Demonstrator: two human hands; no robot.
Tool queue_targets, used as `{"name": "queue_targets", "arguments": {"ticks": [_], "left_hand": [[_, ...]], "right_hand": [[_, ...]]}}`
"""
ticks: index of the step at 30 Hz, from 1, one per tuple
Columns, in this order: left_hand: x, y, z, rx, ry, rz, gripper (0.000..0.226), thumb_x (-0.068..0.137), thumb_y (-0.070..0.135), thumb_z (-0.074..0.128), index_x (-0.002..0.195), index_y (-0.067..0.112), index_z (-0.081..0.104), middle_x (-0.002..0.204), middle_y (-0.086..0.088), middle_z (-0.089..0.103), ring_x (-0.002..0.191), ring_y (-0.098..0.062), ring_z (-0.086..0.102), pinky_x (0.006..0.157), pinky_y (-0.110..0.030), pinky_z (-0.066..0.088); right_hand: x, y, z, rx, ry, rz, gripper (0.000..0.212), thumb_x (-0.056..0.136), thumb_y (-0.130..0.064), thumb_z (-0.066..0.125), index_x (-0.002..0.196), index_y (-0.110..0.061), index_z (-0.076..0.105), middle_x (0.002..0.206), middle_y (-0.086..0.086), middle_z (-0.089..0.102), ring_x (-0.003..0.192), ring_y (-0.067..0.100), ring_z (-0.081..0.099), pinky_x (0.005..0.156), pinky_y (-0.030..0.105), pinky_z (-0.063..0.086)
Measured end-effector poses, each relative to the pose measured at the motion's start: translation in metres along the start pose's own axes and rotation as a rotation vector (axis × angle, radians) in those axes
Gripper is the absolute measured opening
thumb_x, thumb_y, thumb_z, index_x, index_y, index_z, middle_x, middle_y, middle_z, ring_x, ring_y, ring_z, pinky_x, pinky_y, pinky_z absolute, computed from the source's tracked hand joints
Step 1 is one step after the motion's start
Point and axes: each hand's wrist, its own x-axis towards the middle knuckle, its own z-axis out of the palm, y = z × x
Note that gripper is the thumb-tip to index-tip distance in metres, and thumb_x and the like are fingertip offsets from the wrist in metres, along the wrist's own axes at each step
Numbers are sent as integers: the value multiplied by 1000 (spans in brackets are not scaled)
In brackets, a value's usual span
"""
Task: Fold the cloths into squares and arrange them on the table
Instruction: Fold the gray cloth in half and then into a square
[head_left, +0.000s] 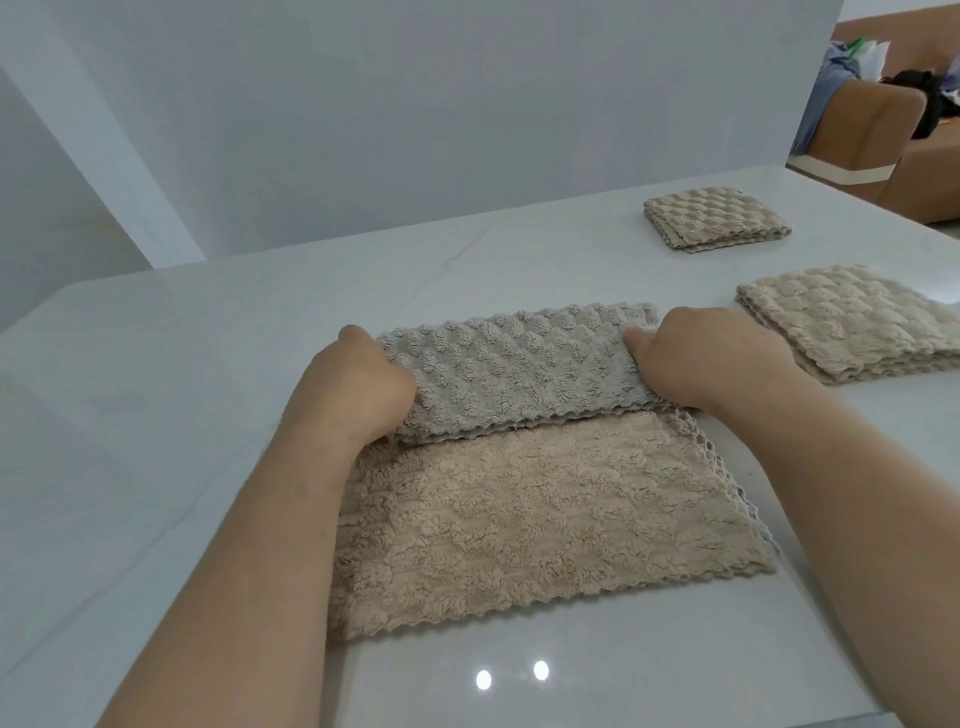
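Observation:
A beige fleecy cloth (545, 519) lies spread on the white table (156, 415) in front of me. Its far part is turned over toward me as a grey bumpy flap (509, 369). My left hand (358, 384) grips the flap's left end with curled fingers. My right hand (711, 353) grips the flap's right end, thumb on top. A folded beige cloth (852, 322) lies at the right. A smaller folded square cloth (717, 218) lies farther back on the right.
A pale wall rises just behind the table's far edge. Beyond the table's right corner stands a brown sofa (883, 135) with clothes and bags on it. The table's near edge runs along the bottom right.

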Motion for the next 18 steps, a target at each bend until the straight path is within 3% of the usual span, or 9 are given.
{"name": "queue_targets", "arguments": {"ticks": [3,6,9,15,18], "left_hand": [[-1,4,-1,-152,1,11,32,90,18,61,121,15,55,106,-5,61,96,-25,61,70,-34,44],[-2,9,-2,-331,-11,21,27,95,19,62,120,19,51,97,1,55,72,-15,61,65,-36,55],[-4,10,-5,-408,-73,-2,28,96,19,65,119,20,48,97,-4,61,51,-17,64,65,-42,61],[-2,2,-2,-102,-121,49,30,90,16,69,115,23,54,99,3,53,98,-25,59,79,-33,48],[-2,1,-3,-51,-141,22,32,87,12,70,114,23,56,92,6,53,100,-25,60,75,-31,45]], "right_hand": [[4,2,2,34,18,-9,50,103,-54,35,87,-10,51,96,12,60,88,33,61,74,39,49],[6,3,5,58,58,-29,50,103,-52,38,115,-6,51,106,15,58,97,38,61,73,40,46],[7,3,7,91,74,-56,43,104,-48,39,115,-6,43,98,13,53,90,35,55,71,39,43],[8,3,9,157,94,-92,34,105,-45,37,107,-11,34,78,8,51,80,34,58,69,43,50],[10,4,11,198,122,-96,29,106,-39,34,107,-10,35,77,10,54,71,30,57,61,40,46]]}}
